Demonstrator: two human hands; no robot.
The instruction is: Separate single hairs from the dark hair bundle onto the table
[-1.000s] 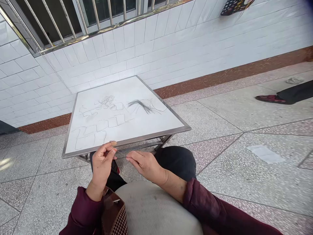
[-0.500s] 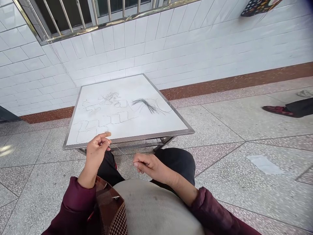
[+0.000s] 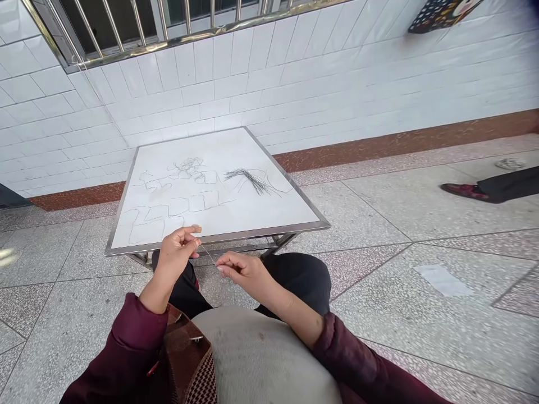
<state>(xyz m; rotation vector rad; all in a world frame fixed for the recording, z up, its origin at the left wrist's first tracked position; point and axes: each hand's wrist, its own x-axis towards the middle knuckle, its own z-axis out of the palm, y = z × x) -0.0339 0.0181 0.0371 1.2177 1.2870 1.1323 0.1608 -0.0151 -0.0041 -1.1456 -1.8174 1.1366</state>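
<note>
Between my two hands runs a thin wire [image 3: 208, 253], pale against the floor. My left hand [image 3: 179, 247] pinches one end of it near the front edge of the table, and something tan shows at a fingertip. Lower and to the right, my right hand [image 3: 240, 268] has thumb and forefinger closed on the other end. On the white table [image 3: 269, 213] lie several wires bent into stepped shapes [image 3: 204, 201], a tangled clump of wire [image 3: 188, 165] behind them, and a dark bundle of straight wires [image 3: 248, 179] to the right.
The table has a metal rim and stands by a white tiled wall [image 3: 252, 90] below a barred window [image 3: 143, 28]. A white paper [image 3: 444, 280] lies on the floor at right. Another person's shoe [image 3: 463, 192] shows at the far right.
My right hand has moved left and up, closer to my left hand. My left hand has shifted slightly right. Both keep their pinch on the wire.
</note>
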